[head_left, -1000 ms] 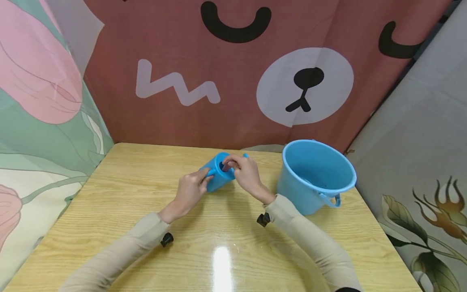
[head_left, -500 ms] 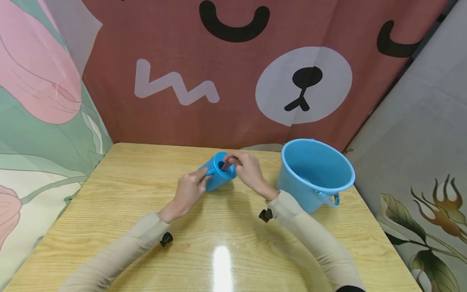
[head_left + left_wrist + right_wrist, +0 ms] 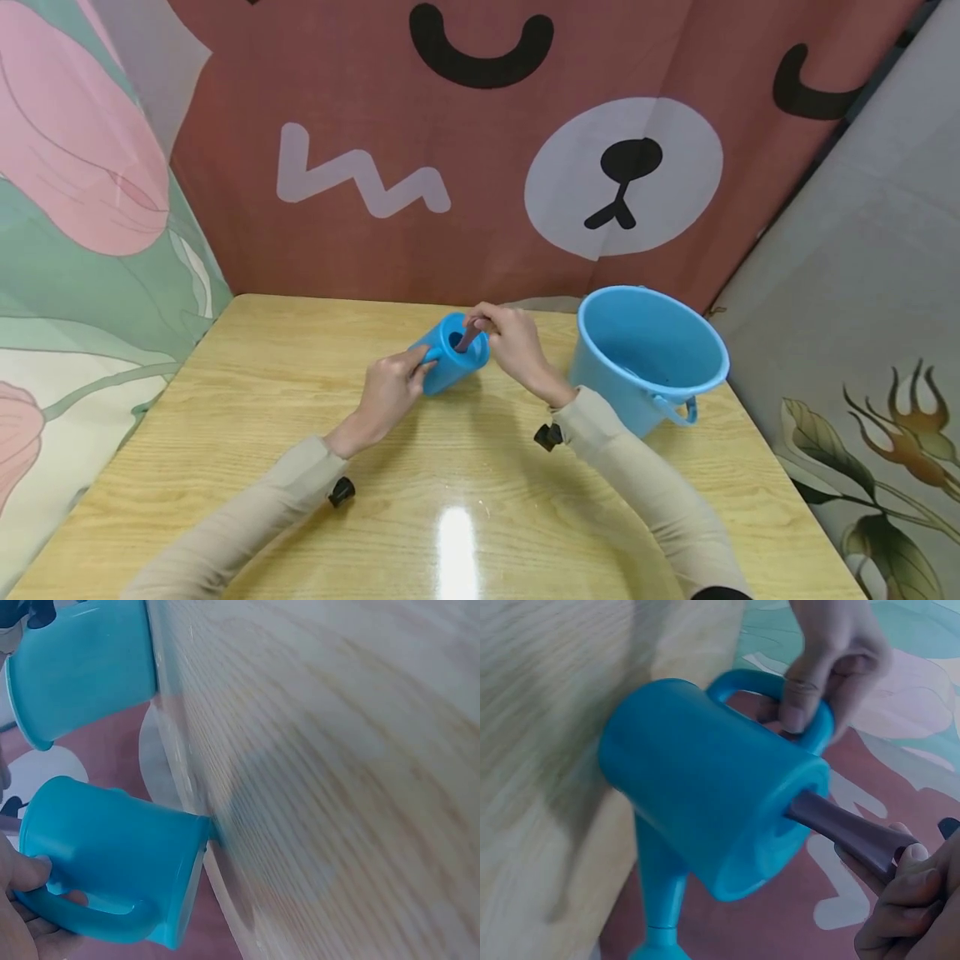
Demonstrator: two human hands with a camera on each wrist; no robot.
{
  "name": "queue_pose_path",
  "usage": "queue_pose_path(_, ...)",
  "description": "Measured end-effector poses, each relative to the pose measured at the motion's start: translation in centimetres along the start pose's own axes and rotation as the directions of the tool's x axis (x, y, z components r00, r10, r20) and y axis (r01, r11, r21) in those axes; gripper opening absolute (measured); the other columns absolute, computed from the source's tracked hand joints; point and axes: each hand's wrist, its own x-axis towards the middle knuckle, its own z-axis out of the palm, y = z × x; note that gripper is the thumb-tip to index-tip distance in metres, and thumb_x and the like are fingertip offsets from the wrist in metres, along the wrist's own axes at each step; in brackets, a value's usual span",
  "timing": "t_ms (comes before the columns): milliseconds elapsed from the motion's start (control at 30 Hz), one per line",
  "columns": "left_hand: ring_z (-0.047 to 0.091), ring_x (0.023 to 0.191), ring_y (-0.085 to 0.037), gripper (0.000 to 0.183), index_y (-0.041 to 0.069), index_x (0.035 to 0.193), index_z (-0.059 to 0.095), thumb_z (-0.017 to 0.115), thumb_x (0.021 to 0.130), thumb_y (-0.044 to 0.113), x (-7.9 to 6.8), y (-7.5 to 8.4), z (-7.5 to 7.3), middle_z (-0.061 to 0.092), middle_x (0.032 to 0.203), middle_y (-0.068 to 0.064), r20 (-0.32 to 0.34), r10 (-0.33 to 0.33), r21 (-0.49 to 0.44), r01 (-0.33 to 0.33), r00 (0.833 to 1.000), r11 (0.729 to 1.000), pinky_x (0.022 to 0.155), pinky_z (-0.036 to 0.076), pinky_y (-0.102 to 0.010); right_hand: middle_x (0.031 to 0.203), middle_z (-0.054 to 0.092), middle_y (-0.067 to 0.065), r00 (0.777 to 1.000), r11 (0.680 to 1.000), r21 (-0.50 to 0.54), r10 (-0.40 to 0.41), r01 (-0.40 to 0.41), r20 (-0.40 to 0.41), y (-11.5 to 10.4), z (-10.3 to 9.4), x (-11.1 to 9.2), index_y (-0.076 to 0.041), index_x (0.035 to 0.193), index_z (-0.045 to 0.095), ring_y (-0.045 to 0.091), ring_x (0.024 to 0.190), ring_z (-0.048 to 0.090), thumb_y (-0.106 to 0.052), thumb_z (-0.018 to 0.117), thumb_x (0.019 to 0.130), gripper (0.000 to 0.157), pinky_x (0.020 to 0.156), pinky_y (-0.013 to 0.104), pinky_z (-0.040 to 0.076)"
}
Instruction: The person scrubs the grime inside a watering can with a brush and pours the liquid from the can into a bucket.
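A blue toy watering can [image 3: 448, 373] is tilted over the table, its mouth turned toward my right hand. My left hand [image 3: 392, 390] grips the can's loop handle [image 3: 97, 919], thumb on top. My right hand [image 3: 516, 343] pinches the end of a purple-brown tool handle [image 3: 847, 825] that reaches into the can's opening. Whatever is at the tool's far end is hidden inside the can. The can's spout [image 3: 660, 892] shows in the right wrist view, on the side away from the loop handle.
A large light-blue bucket [image 3: 611, 396] stands on the wooden table [image 3: 315, 350], close to my right forearm. Behind the table hangs a reddish-brown cloth [image 3: 360, 258] with a bear face. Patterned cloths border both sides.
My right hand has shifted slightly up, and more of the purple-brown tool handle now shows outside the can. My left hand keeps its grip and stays nearly still.
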Motion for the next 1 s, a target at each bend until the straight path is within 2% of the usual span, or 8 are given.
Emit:
queue_pose_path(133, 0.073, 0.076, -0.03, 0.006, -0.003, 0.091, 0.071, 0.074, 0.086, -0.004, 0.2, 0.1, 0.0, 0.073, 0.086, -0.019, 0.002, 0.001, 0.0, -0.001, 1.0, 1.0, 0.067, 0.061, -0.043, 0.085, 0.071, 0.006, 0.999, 1.0, -0.024, -0.013, 0.014, 0.037, 0.4, 0.9, -0.4, -0.007, 0.098, 0.072, 0.018, 0.062, 0.058, 0.005, 0.054, 0.099, 0.022, 0.052, 0.03, 0.037)
queue_pose_path(333, 0.073, 0.075, -0.03, 0.006, -0.003, 0.09, 0.07, 0.074, 0.086, -0.005, 0.1, 0.0, 0.1, 0.073, 0.086, -0.019, 0.002, 0.009, -0.009, -0.009, 1.0, 1.0, 0.065, 0.061, -0.042, 0.081, 0.07, 0.006, 0.999, 0.999, -0.041, -0.016, 0.018, 0.045, 0.8, 1.5, -0.9, -0.006, 0.099, 0.072, 0.009, 0.052, 0.046, 0.003, 0.055, 0.099, 0.02, 0.049, 0.026, 0.03)
queue_pose_path(433, 0.073, 0.076, -0.03, 0.006, -0.003, 0.091, 0.071, 0.074, 0.086, -0.005, 0.1, 0.0, 0.1, 0.073, 0.087, -0.019, 0.003, 0.008, -0.012, -0.008, 1.0, 1.0, 0.065, 0.061, -0.042, 0.079, 0.069, 0.006, 0.995, 0.994, -0.097, -0.044, 0.052, 0.086, 0.8, 1.3, -0.9, -0.007, 0.101, 0.072, 0.013, 0.048, 0.041, 0.007, 0.055, 0.097, 0.022, 0.049, 0.027, 0.026)
queue_pose_path(633, 0.073, 0.077, -0.03, 0.009, -0.004, 0.095, 0.072, 0.074, 0.087, -0.004, 0.2, 0.0, 0.0, 0.073, 0.089, -0.02, 0.012, 0.001, -0.016, -0.001, 1.0, 1.0, 0.067, 0.061, -0.042, 0.093, 0.07, 0.006, 0.977, 0.988, -0.138, -0.034, 0.064, 0.21, 0.0, 0.4, -0.3, -0.006, 0.107, 0.068, 0.017, 0.075, 0.063, -0.008, 0.058, 0.101, 0.013, 0.063, 0.029, 0.05)
queue_pose_path(667, 0.073, 0.077, -0.03, 0.009, -0.004, 0.095, 0.072, 0.074, 0.086, -0.004, 0.1, 0.0, 0.0, 0.073, 0.089, -0.02, 0.014, 0.0, -0.014, 0.001, 1.0, 1.0, 0.067, 0.061, -0.042, 0.097, 0.07, 0.006, 0.973, 0.989, -0.139, -0.024, 0.057, 0.228, -0.2, 0.3, -0.2, -0.005, 0.108, 0.067, 0.017, 0.081, 0.065, -0.013, 0.058, 0.101, 0.014, 0.068, 0.03, 0.052)
queue_pose_path(767, 0.073, 0.074, -0.029, 0.006, -0.003, 0.092, 0.071, 0.074, 0.086, -0.004, 0.1, 0.0, 0.0, 0.073, 0.087, -0.019, 0.016, 0.0, -0.007, 0.001, 1.0, 1.0, 0.065, 0.061, -0.041, 0.094, 0.067, 0.006, 0.957, 0.983, -0.178, 0.014, 0.04, 0.291, -0.8, 0.2, 0.2, -0.005, 0.104, 0.064, 0.018, 0.079, 0.063, -0.018, 0.06, 0.101, 0.014, 0.068, 0.031, 0.051)
queue_pose_path(867, 0.072, 0.07, -0.027, 0.006, -0.001, 0.086, 0.069, 0.073, 0.087, -0.004, 0.0, 0.0, 0.0, 0.072, 0.083, -0.018, 0.02, 0.001, -0.005, 0.0, 1.0, 1.0, 0.062, 0.06, -0.039, 0.084, 0.06, 0.006, 0.938, 0.964, -0.261, 0.036, 0.059, 0.346, -1.4, 0.3, 0.5, -0.004, 0.096, 0.059, 0.018, 0.072, 0.059, -0.017, 0.062, 0.1, 0.014, 0.063, 0.031, 0.049)
queue_pose_path(1000, 0.067, 0.06, -0.021, 0.005, -0.001, 0.086, 0.069, 0.072, 0.088, -0.004, -0.1, -0.1, 0.0, 0.071, 0.079, -0.017, 0.024, 0.002, -0.006, -0.002, 1.0, 1.0, 0.054, 0.056, -0.032, 0.078, 0.055, 0.009, 0.93, 0.894, -0.426, 0.032, 0.137, 0.367, -1.9, 0.8, 0.9, 0.0, 0.095, 0.057, 0.021, 0.063, 0.056, -0.017, 0.061, 0.1, 0.018, 0.055, 0.031, 0.048)
